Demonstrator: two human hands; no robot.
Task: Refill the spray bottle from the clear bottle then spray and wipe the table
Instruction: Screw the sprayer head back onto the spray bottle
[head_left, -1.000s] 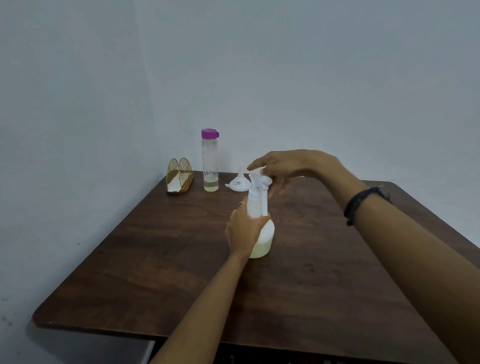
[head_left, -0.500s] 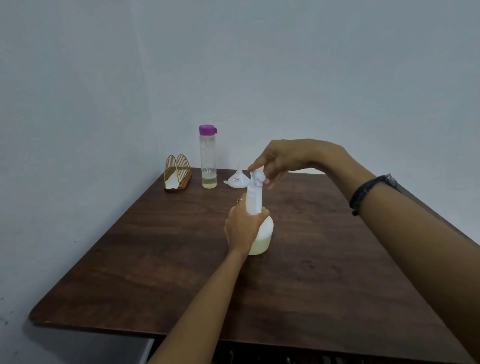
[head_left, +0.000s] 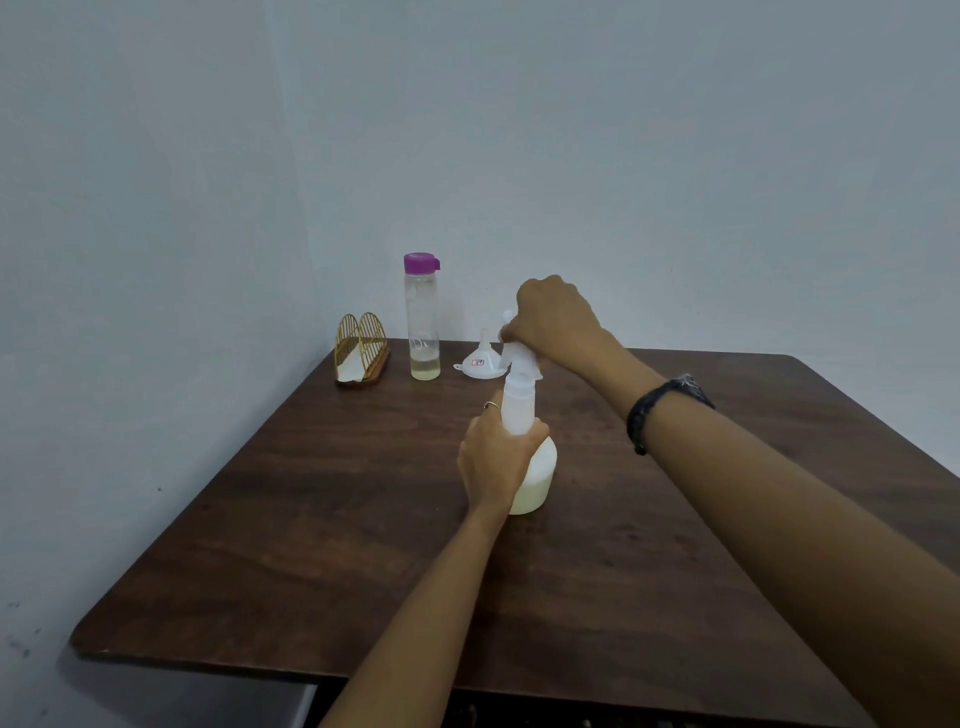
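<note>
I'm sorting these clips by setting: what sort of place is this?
Probably a plain room at home, in a corner: a dark wooden table against bare pale walls, with a gold napkin holder on it.

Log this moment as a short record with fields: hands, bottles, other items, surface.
left hand: left hand grips the spray bottle around its shoulder
right hand: right hand grips the spray head from above
spray bottle: upright on the table, pale liquid in its base
clear bottle: clear bottle upright at the far edge, purple cap on, a little yellowish liquid at the bottom
funnel: white funnel upside down beside the clear bottle
holder: gold wire holder at the far left corner
</note>
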